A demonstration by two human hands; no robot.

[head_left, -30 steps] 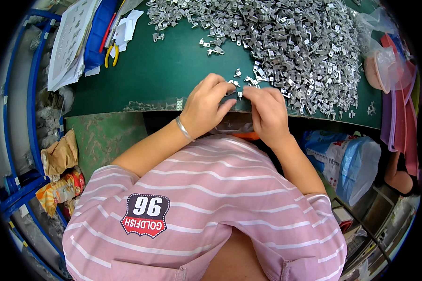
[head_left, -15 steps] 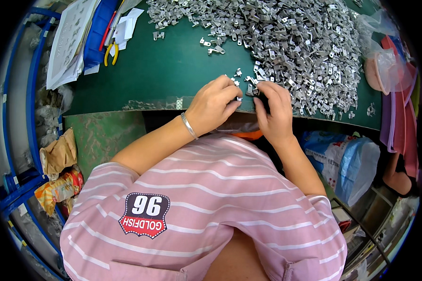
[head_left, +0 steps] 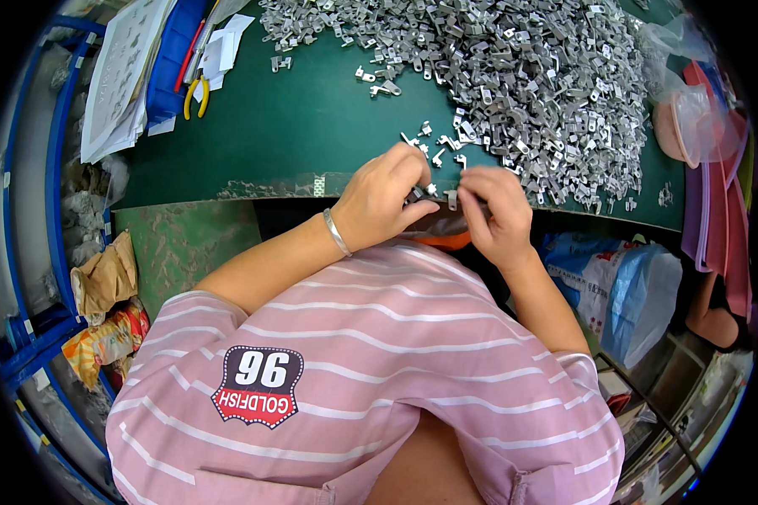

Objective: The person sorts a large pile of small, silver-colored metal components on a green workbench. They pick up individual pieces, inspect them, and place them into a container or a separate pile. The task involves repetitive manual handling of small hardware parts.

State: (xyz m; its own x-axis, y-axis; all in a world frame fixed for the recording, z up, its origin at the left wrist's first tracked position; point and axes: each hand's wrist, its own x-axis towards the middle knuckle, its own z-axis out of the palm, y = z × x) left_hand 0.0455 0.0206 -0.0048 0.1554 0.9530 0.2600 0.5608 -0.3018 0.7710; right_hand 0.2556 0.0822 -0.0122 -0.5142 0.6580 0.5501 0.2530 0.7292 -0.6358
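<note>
Both my hands work at the near edge of a green table (head_left: 312,109). My left hand (head_left: 383,198), with a silver bangle on its wrist, is closed on small metal brackets (head_left: 431,190) that show partly past its fingertips. My right hand (head_left: 499,210) pinches another small metal bracket (head_left: 452,200) close to the left fingertips; its fingers are a little blurred. Several loose metal brackets (head_left: 438,157) lie on the table just beyond my fingers. Farther off and to the right spreads a large heap of the same silvery brackets (head_left: 556,101).
At the far left lie yellow-handled pliers (head_left: 196,97), a blue bin (head_left: 167,93) and papers (head_left: 118,84). A blue shelf frame (head_left: 55,160) stands left. Below the table on the right is a blue and white sack (head_left: 615,290). A pink container (head_left: 678,130) with clear plastic sits at the right edge.
Both hands have drawn back slightly toward the table's near edge. A bracket now shows in my right fingertips, and more loose brackets are uncovered beyond my hands.
</note>
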